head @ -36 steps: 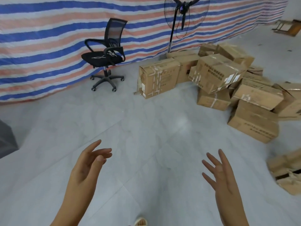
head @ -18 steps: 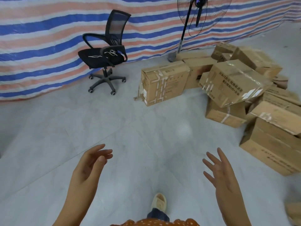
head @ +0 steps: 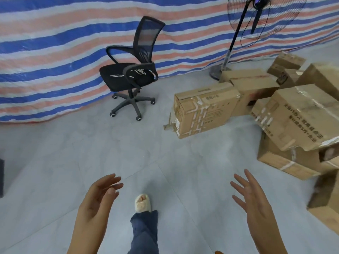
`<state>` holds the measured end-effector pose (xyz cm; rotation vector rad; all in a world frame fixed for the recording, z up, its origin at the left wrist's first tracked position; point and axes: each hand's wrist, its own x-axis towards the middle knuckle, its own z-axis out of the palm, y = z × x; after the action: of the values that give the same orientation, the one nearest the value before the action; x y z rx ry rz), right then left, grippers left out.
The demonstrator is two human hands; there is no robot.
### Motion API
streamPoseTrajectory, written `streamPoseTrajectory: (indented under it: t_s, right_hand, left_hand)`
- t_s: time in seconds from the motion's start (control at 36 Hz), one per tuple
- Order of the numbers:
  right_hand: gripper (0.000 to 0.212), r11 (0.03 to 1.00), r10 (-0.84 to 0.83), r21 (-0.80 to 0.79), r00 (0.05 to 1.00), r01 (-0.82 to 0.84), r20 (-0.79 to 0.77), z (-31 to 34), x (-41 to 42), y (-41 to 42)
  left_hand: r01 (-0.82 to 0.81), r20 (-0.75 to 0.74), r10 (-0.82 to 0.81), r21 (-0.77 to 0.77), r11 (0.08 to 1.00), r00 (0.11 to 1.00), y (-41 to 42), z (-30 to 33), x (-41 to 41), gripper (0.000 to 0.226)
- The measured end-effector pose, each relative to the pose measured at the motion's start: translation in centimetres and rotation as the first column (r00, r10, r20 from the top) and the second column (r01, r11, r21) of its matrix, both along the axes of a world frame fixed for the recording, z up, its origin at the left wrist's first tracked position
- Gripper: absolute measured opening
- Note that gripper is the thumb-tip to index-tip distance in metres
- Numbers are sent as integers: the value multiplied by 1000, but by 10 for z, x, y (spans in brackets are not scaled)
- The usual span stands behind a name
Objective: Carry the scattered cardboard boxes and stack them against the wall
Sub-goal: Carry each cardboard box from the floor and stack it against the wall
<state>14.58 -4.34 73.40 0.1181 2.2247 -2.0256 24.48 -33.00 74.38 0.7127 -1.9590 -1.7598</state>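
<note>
Several brown cardboard boxes lie in a loose heap at the right. A taped box (head: 205, 110) stands nearest the middle of the floor, upright on its side. A larger tilted box (head: 300, 116) with printed text leans on a low box (head: 282, 162) to its right. My left hand (head: 97, 200) and my right hand (head: 251, 197) are raised in front of me, palms facing each other, fingers straight and holding nothing. Both hands are well short of the boxes.
A black office chair (head: 132, 77) on castors stands before the striped tarp wall (head: 55, 52). A standing fan (head: 236, 37) rises behind the boxes. My foot in a light slipper (head: 143, 202) is on the grey tiled floor (head: 91, 153). A dark object (head: 1, 176) is at the left edge.
I have walked closer to the boxes and chair, which now look larger. My foot has stepped forward into view. Both hands stay raised and empty.
</note>
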Motion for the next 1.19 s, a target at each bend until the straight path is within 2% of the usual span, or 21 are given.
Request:
streamPoseTrajectory:
  t_s: [0.17,0.33,0.56,0.75,0.94,1.06,1.19]
  right_hand:
    - [51,992,-120,-45,993,120,0,7,-96,-67]
    - [49,984,-177,12,984,177,-16,14,-172,-122]
    - [53,943,-333,42,940,331,72,7,-259,-140]
    - [55,944,-326,83,943,320,65,-4,-380,-140]
    - [47,956,-280,107,957,272,76,0,-498,-121]
    - [49,953,-289,125,951,275,114,-3,-547,-114]
    - [47,936,-347,134,911,324,224,-35,-586,-116]
  left_hand:
    - [110,-1,-110,-60,992,994,-81,15,-120,23]
    - [201,18,-200,-56,978,980,-139,24,-232,33]
    - [306,61,-304,-30,952,951,-157,10,-355,37]
    - [265,68,-263,-24,964,962,-162,-11,-473,31]
    - [258,91,-254,-40,965,963,-154,-16,-583,31]
    - [290,113,-286,-19,957,952,-147,-20,-639,31]
    - [396,217,-384,-12,918,897,-152,-51,-708,19]
